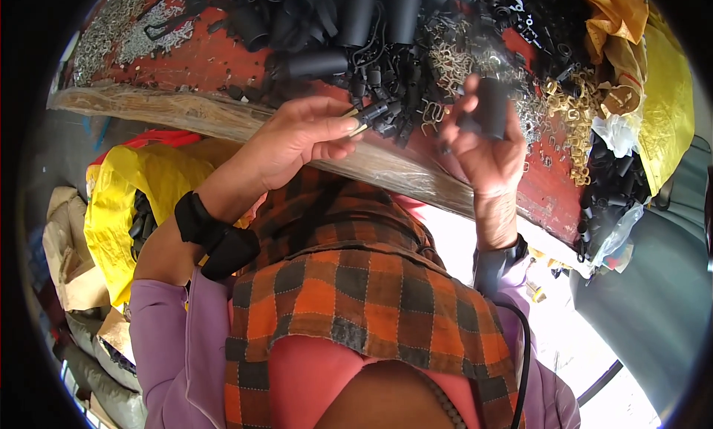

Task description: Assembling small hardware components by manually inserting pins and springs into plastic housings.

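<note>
My left hand (306, 135) pinches a small black part with brass-coloured strips (361, 122) between thumb and fingers, just over the table's near edge. To the right, my right hand (496, 158) is raised above the table with its fingers round a black cylinder (492, 108). That hand is partly smeared by motion. Between the two hands lies a heap of small black plastic parts with cords (401, 95). Silvery and pale metal clips (451, 61) are piled just beyond my right hand.
Black cylinders (355, 19) stand at the back of the red table (223, 57). Brass-coloured clips (581, 124) are heaped at the right, small screws (157, 35) at the far left. A wrapped wooden edge (171, 109) runs along the front. Yellow sacks (122, 199) flank me.
</note>
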### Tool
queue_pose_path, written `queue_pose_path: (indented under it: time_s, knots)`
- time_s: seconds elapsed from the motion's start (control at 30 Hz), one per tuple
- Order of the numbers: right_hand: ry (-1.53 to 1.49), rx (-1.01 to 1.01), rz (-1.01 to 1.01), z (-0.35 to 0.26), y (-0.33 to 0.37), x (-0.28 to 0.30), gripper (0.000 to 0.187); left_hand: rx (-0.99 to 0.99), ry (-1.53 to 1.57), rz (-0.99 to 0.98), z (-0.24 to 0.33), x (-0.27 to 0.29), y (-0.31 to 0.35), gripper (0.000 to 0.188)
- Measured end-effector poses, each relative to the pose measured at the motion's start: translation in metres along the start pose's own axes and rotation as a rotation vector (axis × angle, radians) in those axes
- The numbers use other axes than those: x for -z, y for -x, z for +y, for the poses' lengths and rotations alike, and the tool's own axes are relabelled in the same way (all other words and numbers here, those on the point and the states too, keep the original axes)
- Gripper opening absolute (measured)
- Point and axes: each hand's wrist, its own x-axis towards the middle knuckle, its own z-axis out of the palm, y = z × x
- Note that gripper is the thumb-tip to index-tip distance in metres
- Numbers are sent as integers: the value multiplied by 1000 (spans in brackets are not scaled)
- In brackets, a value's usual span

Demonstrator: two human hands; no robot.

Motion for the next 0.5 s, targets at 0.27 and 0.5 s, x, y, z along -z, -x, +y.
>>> queue_pose_path:
  time_s: [0.27, 0.5]
  knots:
    - [201, -215, 68, 20, 24, -12, 52, 13, 5, -12, 0, -4, -5, 25]
    - [1378, -212, 73, 1, 31, -17, 48, 8, 14, -10, -4, -4, -1, 24]
